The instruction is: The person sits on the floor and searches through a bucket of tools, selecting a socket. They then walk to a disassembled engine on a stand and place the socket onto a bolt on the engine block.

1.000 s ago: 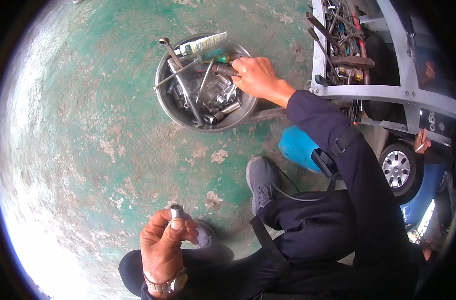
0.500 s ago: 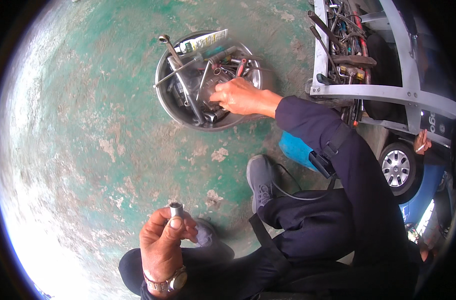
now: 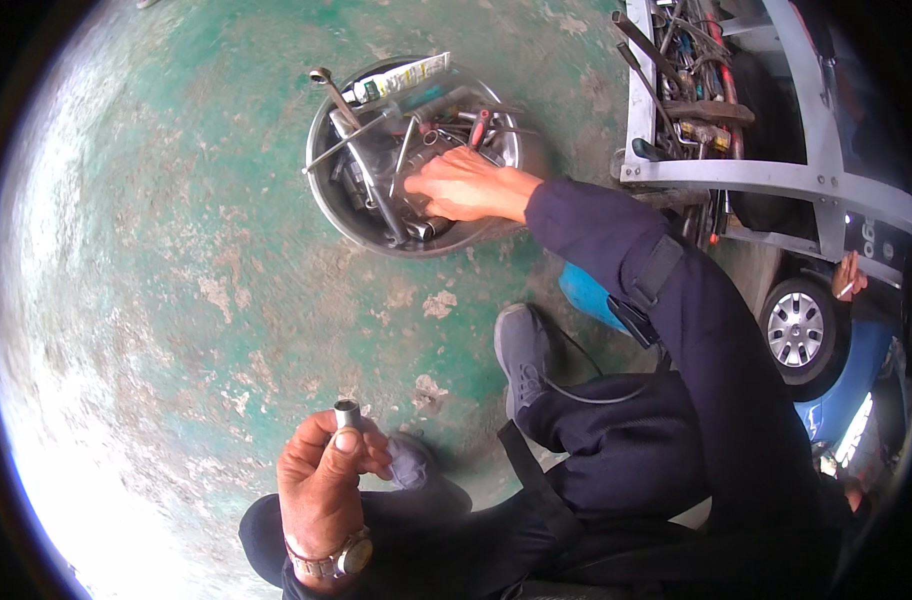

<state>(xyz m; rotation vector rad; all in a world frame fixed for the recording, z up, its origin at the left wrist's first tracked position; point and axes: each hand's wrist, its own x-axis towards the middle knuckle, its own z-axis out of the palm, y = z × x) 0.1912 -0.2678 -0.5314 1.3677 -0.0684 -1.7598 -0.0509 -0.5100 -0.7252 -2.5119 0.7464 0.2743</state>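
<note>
- Floor point(image 3: 206, 200), green paint worn to grey patches: 6 round to 12 o'clock.
- Rack point(image 3: 726, 174), pale grey metal: 2 o'clock; within it, assorted tools, red bar point(image 3: 728, 85), brown bar point(image 3: 711, 112).
- Wheel point(image 3: 796, 330), black tyre, silver spoked centre: 3 o'clock.
- Blue bodywork point(image 3: 844, 390): towards 4 o'clock, beside wheel.
- Blue object point(image 3: 586, 295), partly hidden: 3 o'clock, near centre.

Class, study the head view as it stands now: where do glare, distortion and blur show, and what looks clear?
Head view: glare whitens the floor at lower left; head view: the lens curves the grey metal frame and leaves dark corners; head view: small tools beside the right hand look slightly hazy, the left hand and its metal socket fairly clear.
</note>
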